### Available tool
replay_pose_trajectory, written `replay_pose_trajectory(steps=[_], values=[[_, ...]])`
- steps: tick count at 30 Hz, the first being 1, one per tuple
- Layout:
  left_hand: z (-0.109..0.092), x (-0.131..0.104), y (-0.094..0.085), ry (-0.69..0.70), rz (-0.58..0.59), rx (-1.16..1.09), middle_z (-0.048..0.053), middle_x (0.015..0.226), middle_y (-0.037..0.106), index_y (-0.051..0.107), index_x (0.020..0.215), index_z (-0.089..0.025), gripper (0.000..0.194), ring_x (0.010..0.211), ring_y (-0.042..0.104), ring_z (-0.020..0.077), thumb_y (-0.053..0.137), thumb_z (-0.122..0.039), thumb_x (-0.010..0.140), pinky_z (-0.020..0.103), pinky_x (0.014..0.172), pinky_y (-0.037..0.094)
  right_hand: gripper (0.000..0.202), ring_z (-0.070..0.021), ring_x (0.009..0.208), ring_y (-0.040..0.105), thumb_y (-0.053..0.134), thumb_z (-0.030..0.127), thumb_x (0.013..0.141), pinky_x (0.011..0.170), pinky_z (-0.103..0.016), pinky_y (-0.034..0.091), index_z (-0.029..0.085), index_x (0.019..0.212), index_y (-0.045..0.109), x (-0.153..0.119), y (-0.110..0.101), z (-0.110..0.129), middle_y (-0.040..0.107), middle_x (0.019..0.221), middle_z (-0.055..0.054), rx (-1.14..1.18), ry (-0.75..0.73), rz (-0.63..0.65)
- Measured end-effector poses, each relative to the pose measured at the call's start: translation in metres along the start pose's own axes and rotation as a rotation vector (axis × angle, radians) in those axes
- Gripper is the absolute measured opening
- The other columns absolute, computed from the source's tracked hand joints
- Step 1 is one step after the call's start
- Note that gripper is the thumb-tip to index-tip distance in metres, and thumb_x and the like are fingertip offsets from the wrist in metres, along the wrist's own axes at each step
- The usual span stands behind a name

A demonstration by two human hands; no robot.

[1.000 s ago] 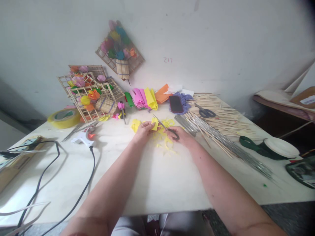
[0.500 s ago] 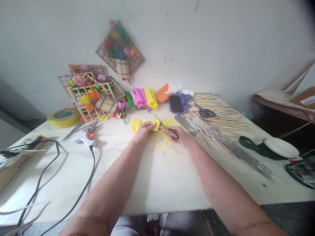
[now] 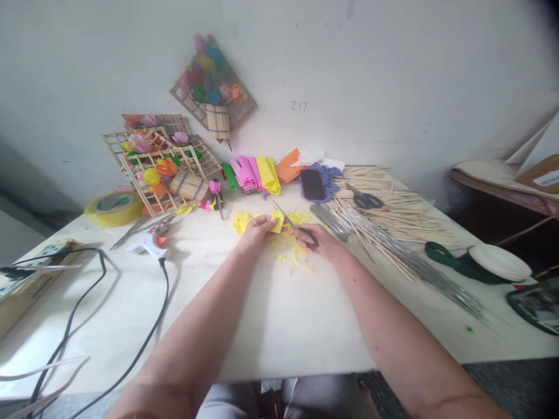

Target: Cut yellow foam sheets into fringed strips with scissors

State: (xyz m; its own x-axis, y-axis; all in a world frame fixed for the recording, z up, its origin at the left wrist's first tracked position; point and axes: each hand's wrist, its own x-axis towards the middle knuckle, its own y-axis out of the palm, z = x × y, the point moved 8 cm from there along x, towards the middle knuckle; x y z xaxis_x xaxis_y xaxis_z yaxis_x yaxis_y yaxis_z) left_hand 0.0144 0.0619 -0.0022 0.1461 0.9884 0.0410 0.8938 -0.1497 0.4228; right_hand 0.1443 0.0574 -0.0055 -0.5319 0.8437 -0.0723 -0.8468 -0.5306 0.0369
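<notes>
Between the fingers of my left hand (image 3: 258, 228) is a small piece of yellow paper (image 3: 277, 222), its free end pointing right. My right hand (image 3: 322, 243) grips a pair of scissors (image 3: 305, 234) by dark handles, with the blades angled up and left beside the paper's right edge. Whether the blades touch the paper I cannot tell. Cut yellow scraps (image 3: 297, 256) lie on the table beneath and between both hands. Just behind my left hand rests a small heap of yellow paper pieces (image 3: 241, 221).
A glue gun (image 3: 151, 241) with a black cord and a tape roll (image 3: 114, 209) lie left. Stick frames with paper flowers (image 3: 161, 163) stand behind them. Folded crepe paper (image 3: 267, 174) and a phone (image 3: 312, 185) are at the back. Wooden sticks (image 3: 406, 218) and metal wires (image 3: 406, 262) spread right.
Hardly anything differs. My hands, the yellow paper and the scissors stay in almost the same place.
</notes>
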Motion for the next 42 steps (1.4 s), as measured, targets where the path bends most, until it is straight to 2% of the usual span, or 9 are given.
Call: replay_pose_trajectory(steps=[8, 24, 34, 42], values=[[-0.001, 0.001, -0.003, 0.000, -0.026, -0.014, 0.007, 0.074, 0.067, 0.058, 0.069, -0.013, 0.022, 0.076, 0.065, 0.0201, 0.071, -0.029, 0.061, 0.031, 0.072, 0.049, 0.028, -0.0047, 0.035, 0.030, 0.064, 0.041, 0.064, 0.033, -0.021, 0.020, 0.015, 0.067, 0.053, 0.001, -0.001, 0.002, 0.041, 0.045, 0.006, -0.052, -0.034, -0.015], [0.000, 0.004, -0.010, 0.025, -0.089, -0.075, 0.008, 0.076, 0.068, 0.059, 0.068, -0.012, 0.021, 0.075, 0.065, 0.0204, 0.071, -0.027, 0.061, 0.033, 0.076, 0.050, 0.026, -0.0046, 0.034, 0.029, 0.063, 0.040, 0.066, 0.033, -0.021, 0.019, 0.015, 0.066, 0.055, 0.001, -0.002, 0.004, 0.038, 0.043, 0.007, -0.131, -0.059, -0.054], [-0.001, 0.005, -0.013, 0.057, -0.113, -0.083, 0.007, 0.077, 0.067, 0.059, 0.072, -0.011, 0.024, 0.069, 0.065, 0.0178, 0.070, -0.030, 0.061, 0.034, 0.077, 0.050, 0.031, -0.0047, 0.035, 0.031, 0.061, 0.044, 0.068, 0.032, -0.020, 0.021, 0.014, 0.070, 0.057, 0.000, 0.001, 0.005, 0.039, 0.044, 0.006, -0.140, -0.062, -0.060], [-0.003, 0.003, -0.011, 0.056, -0.104, -0.069, 0.006, 0.074, 0.067, 0.058, 0.069, -0.011, 0.022, 0.067, 0.065, 0.0165, 0.070, -0.028, 0.060, 0.031, 0.074, 0.050, 0.030, -0.0050, 0.033, 0.032, 0.060, 0.044, 0.066, 0.031, -0.020, 0.020, 0.015, 0.065, 0.054, 0.004, 0.000, -0.002, 0.041, 0.042, 0.006, -0.058, -0.016, -0.012]])
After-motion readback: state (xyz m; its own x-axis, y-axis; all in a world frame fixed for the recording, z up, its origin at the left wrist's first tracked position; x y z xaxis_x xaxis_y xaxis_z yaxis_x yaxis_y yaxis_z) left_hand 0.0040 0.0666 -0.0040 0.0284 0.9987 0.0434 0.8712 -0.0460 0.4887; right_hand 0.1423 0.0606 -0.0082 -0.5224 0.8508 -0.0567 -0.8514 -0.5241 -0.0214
